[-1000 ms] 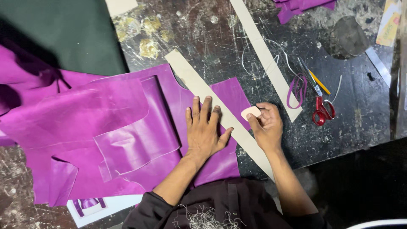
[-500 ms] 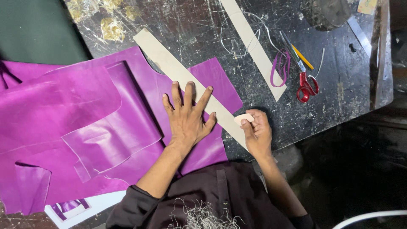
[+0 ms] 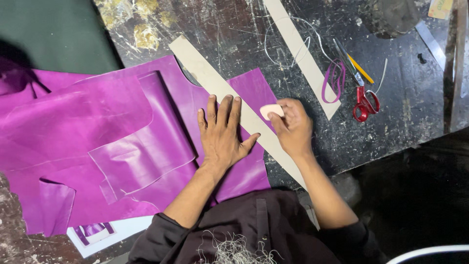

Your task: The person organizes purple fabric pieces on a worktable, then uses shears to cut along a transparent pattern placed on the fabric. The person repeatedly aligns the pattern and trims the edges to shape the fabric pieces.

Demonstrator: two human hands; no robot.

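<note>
Pressing a long beige card strip (image 3: 229,95) onto glossy purple leather (image 3: 122,142), the left hand (image 3: 222,137) lies fingers spread; the right hand (image 3: 292,128) fingers pinch pale pink chalk (image 3: 271,110) on the scratched black bench (image 3: 400,98).

A glossy magenta leather piece (image 3: 146,142) is being kept flat on the scarred dark worktable, a long beige pattern strip (image 3: 229,98) is lying diagonally across it, and a pale pink tailor's chalk (image 3: 271,110) is being held against the strip's edge.

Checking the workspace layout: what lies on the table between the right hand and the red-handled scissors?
In the head view, a second pale strip and a purple loop lie between the right hand and scissors.
</note>
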